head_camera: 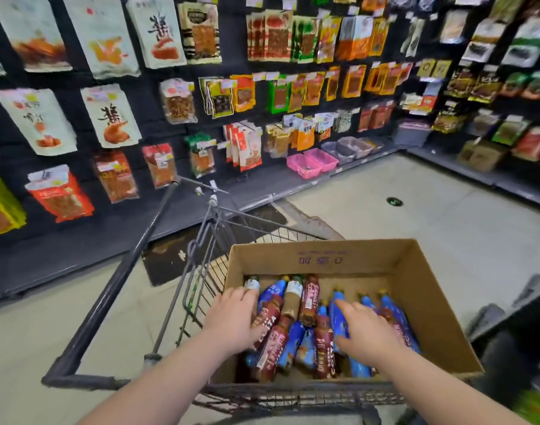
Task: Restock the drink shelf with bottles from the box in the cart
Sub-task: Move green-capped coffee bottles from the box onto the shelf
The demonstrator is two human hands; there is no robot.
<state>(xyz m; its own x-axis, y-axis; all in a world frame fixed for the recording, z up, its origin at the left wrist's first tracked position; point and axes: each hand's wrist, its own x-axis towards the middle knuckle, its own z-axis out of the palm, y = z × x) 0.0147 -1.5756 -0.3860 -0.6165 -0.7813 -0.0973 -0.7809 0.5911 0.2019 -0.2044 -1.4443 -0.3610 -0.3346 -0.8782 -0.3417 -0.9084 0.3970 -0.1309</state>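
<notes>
View from the head camera, looking down into the cart. The cardboard box sits in the basket directly in front of you, and the bottles lie flat on its floor in one loose layer.

Orientation: each bottle's long axis runs away from you. The caps point at the far wall of the box and the bases point at your wrists (the row fans slightly, so the outer ones lean outward).

Your left hand lies over the left end of the row. Its fingers bend down across the shoulder of the leftmost bottle, just below the pale cap. Whether they have closed round it cannot be told.

Your right hand is spread wide and holds nothing. Its fingers are straight and laid along a blue bottle, parallel to that bottle's axis.

Each hand is therefore nearest its own side of the row, with the brown bottles between them. A grasp will probably require wrapping across the axis, not along it.

The shelves in view carry hanging snack packets. No drink shelf shows here.
</notes>
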